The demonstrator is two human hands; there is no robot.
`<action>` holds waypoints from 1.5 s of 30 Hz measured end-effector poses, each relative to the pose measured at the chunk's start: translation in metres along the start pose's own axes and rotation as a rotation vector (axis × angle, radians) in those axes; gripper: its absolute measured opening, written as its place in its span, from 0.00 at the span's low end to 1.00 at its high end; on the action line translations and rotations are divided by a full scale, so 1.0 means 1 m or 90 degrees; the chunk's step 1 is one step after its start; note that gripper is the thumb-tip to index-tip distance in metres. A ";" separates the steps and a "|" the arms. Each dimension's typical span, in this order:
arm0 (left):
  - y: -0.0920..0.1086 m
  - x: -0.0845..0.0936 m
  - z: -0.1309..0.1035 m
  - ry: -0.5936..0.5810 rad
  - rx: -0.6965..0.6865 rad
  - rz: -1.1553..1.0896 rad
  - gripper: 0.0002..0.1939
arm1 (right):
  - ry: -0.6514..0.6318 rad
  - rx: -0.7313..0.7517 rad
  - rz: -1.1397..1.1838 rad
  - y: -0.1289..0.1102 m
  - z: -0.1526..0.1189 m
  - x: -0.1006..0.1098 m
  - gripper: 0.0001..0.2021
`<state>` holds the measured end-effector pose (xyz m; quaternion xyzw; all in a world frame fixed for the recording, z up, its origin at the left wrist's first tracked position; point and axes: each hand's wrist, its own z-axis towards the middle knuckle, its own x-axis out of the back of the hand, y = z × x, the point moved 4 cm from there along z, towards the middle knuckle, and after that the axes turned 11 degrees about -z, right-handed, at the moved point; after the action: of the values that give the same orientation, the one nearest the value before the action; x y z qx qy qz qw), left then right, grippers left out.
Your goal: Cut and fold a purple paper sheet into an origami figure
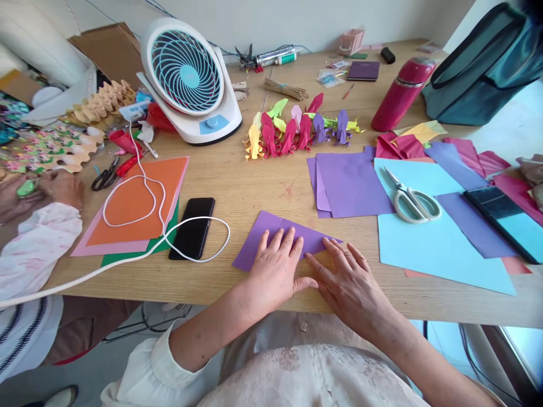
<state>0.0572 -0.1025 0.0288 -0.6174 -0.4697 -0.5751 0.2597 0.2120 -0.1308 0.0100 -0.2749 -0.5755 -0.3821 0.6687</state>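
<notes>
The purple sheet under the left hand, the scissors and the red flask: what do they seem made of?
Purple sheet: matte paper, it seems, thin with crisp straight edges.
Scissors: shiny blades, likely steel; smooth, pale handles, probably plastic.
Red flask: perhaps painted metal, judging by its sheen and silvery neck band.

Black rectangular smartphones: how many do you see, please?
2: first smartphone, left of the creased purple paper, under the white cable; second smartphone, far right, overlapping a flat purple sheet. More may be hidden.
</notes>
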 end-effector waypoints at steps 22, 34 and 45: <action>-0.053 0.026 0.039 0.017 -0.230 -0.071 0.12 | -0.001 0.024 0.073 -0.015 0.007 0.004 0.19; -0.055 0.029 0.040 0.000 -0.244 -0.107 0.14 | -0.023 -0.008 0.062 -0.024 0.006 0.003 0.24; -0.054 0.032 0.041 -0.004 -0.258 -0.116 0.16 | -0.031 -0.003 0.086 -0.026 0.010 0.010 0.21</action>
<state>0.0255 -0.0357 0.0391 -0.6138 -0.3987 -0.6772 0.0759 0.1857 -0.1391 0.0199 -0.3240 -0.5708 -0.3303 0.6783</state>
